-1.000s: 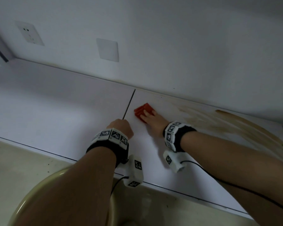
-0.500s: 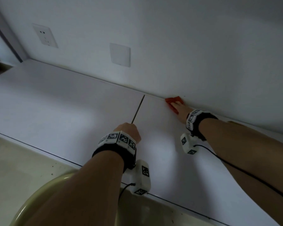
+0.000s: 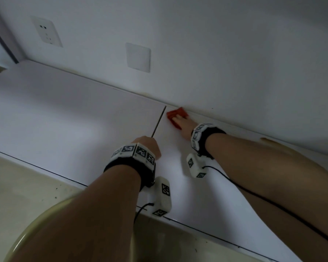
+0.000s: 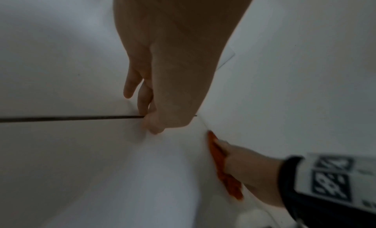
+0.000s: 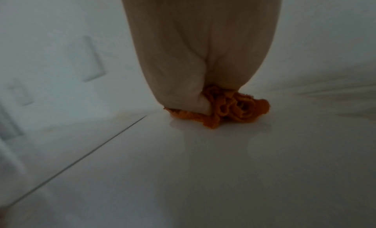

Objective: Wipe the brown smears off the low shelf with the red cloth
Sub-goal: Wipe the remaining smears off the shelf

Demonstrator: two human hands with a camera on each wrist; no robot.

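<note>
The red cloth (image 3: 175, 115) lies bunched on the white low shelf (image 3: 64, 129), at the back wall just right of the dark seam (image 3: 159, 120). My right hand (image 3: 179, 120) lies flat on the cloth and presses it down; in the right wrist view the cloth (image 5: 234, 109) is crumpled under the fingers and thumb. My left hand (image 3: 148, 143) rests on the shelf at the seam, fingertips (image 4: 144, 101) touching the surface, holding nothing. A brown smear (image 3: 269, 141) shows at the wall beyond my right forearm. Faint brown streaks (image 5: 325, 93) run right of the cloth.
The wall behind the shelf carries a power socket (image 3: 45, 33) and a blank plate (image 3: 138, 57). A rounded yellowish rim (image 3: 36, 224) sits under my left arm above the beige floor. Wrist-camera cables trail over the shelf's front edge.
My right hand took the cloth from mid-shelf back to the wall, then slid it left along the wall to the seam. The left hand stayed at the seam.
</note>
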